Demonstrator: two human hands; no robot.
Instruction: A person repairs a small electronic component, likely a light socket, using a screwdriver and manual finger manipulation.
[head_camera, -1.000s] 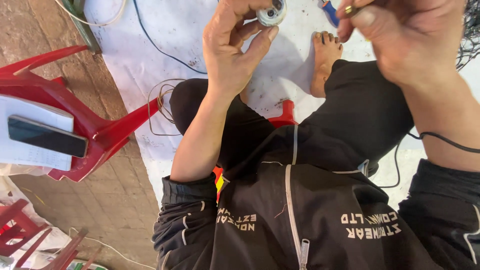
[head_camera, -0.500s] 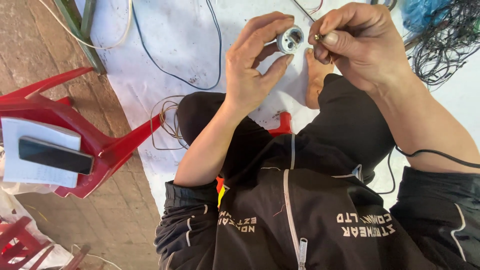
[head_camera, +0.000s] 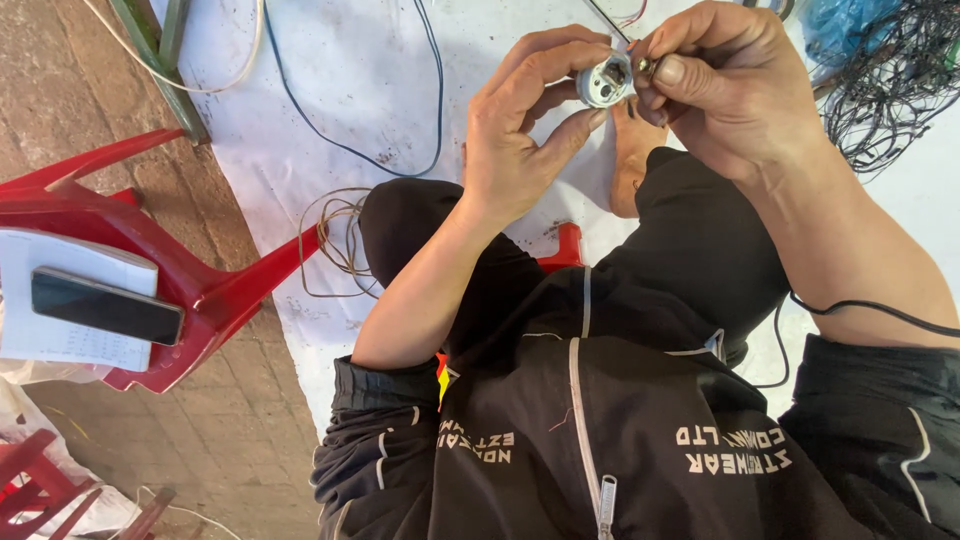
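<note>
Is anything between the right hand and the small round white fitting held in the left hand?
Nothing visible. The left hand pinches the white fitting, and the right hand is right beside it, fingertips at its edge, holding a small metal piece.

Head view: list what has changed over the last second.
Both hands have come down from the top edge into the picture. The left hand keeps the small round white fitting pinched; the right hand has closed in and now works a small metal part against it. The red stool and phone lie as before.
</note>
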